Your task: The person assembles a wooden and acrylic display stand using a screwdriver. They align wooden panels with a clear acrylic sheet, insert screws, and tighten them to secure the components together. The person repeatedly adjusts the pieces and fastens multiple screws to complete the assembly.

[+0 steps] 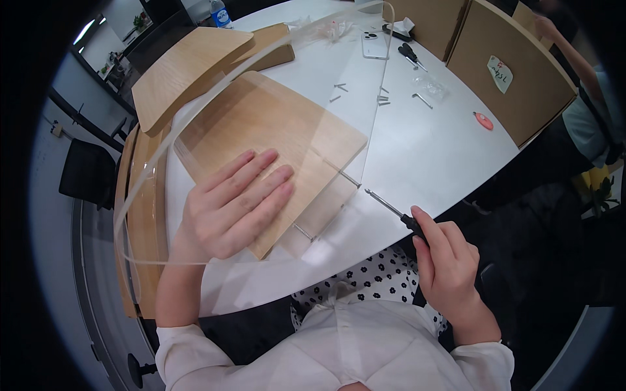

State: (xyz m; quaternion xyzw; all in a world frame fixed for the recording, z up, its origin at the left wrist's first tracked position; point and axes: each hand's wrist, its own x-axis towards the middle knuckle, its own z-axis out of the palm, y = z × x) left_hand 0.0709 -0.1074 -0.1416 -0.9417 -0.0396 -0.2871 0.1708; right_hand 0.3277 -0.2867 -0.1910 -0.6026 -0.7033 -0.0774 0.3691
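My left hand [238, 205] lies with its fingers stretched out on a light wooden board [274, 124], near the middle of the table. From the board's right side a long screw [350, 178] sticks out. A second screw [304, 232] shows at the near edge, beside a pale piece [326, 212] that lies partly under the board. My right hand [450, 260] is closed around the black handle of a screwdriver [388, 204]. Its metal tip points at the outer end of the first screw, with a small gap visible between them.
More wooden boards [189, 75] lie at the far left. Loose screws [383, 100], a hex key [422, 100], two more screwdrivers [412, 57], a phone [375, 45] and a red oval tool [483, 120] rest farther back. Cardboard [508, 72] stands right; another person's arm [574, 52] is beyond. A clear curved-edged sheet [153, 159] crosses the view.
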